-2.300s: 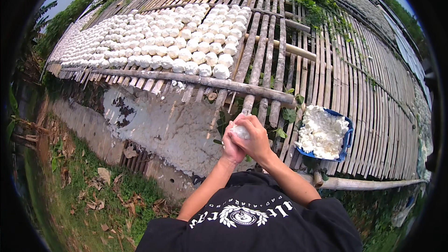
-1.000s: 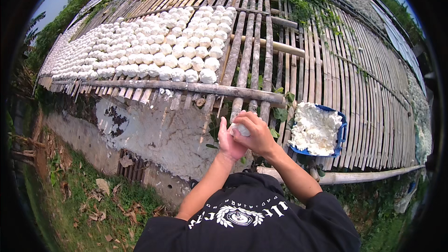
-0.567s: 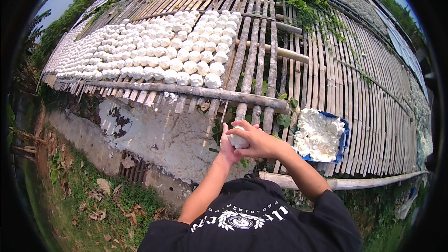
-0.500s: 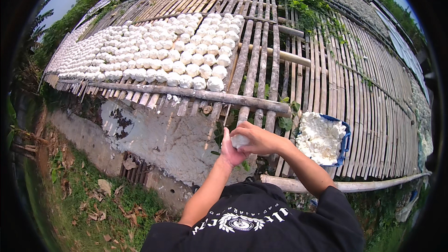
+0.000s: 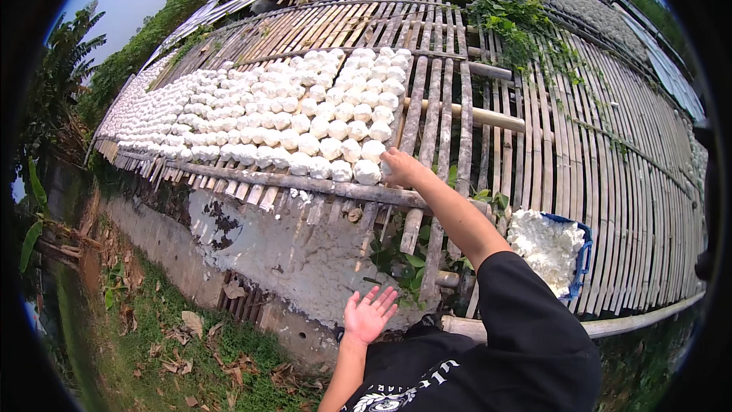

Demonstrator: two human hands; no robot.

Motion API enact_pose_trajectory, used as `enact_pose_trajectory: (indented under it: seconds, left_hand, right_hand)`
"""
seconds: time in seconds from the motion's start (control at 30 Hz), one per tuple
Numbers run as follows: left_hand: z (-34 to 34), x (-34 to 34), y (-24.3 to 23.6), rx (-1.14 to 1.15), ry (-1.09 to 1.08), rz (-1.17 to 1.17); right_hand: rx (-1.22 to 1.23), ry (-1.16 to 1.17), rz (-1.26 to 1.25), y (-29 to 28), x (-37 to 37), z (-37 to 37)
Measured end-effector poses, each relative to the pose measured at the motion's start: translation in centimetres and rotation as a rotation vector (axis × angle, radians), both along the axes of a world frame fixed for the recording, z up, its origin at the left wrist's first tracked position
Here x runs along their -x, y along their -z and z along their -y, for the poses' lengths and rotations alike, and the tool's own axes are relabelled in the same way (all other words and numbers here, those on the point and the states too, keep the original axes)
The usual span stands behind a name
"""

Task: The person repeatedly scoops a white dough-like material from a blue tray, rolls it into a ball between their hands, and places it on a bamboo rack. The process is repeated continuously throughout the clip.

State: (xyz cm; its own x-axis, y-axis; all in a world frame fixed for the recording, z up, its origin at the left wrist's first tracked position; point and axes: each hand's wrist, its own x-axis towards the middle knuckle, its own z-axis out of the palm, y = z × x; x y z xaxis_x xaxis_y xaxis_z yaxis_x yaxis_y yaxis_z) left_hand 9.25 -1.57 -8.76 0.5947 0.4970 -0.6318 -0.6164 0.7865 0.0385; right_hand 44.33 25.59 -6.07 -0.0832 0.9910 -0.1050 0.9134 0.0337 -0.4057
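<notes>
At the near right end of the rows of white lumps (image 5: 328, 149), my right hand (image 5: 404, 168) is closed round a soft white lump (image 5: 385, 170). The fingers hide most of it, and it sits beside the last lump of the front row, low over the bamboo slats. My left hand (image 5: 370, 314) is held lower down, close to my body, palm up with fingers spread and nothing in it. To the right stands a blue crate (image 5: 585, 248) filled with crumbly white paste (image 5: 545, 250).
The bamboo rack (image 5: 564, 175) has gaps between its slats, and a pole (image 5: 305, 183) runs along its front edge. A green vine (image 5: 515, 27) climbs over it. Below lie a grey concrete surface (image 5: 305, 240) and grass with dry leaves (image 5: 183, 336).
My hands were together round a white lump near my body. The right has reached forward and left to the rack with it; the left has let go and opened. The view has shifted slightly.
</notes>
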Motion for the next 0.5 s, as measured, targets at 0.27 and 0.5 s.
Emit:
enact_pose_trajectory:
  seconds: [0.27,0.5]
  left_hand:
    - [-1.5,-4.3,-2.7,-0.195,0.212,-0.183]
    - [-1.8,-13.8,-2.6,-0.310,0.623,-0.308]
  right_hand:
    - [-0.670,0.325,-0.586,1.9,0.4,14.6]
    - [-0.424,1.217,-0.185,8.9,-13.8,39.8]
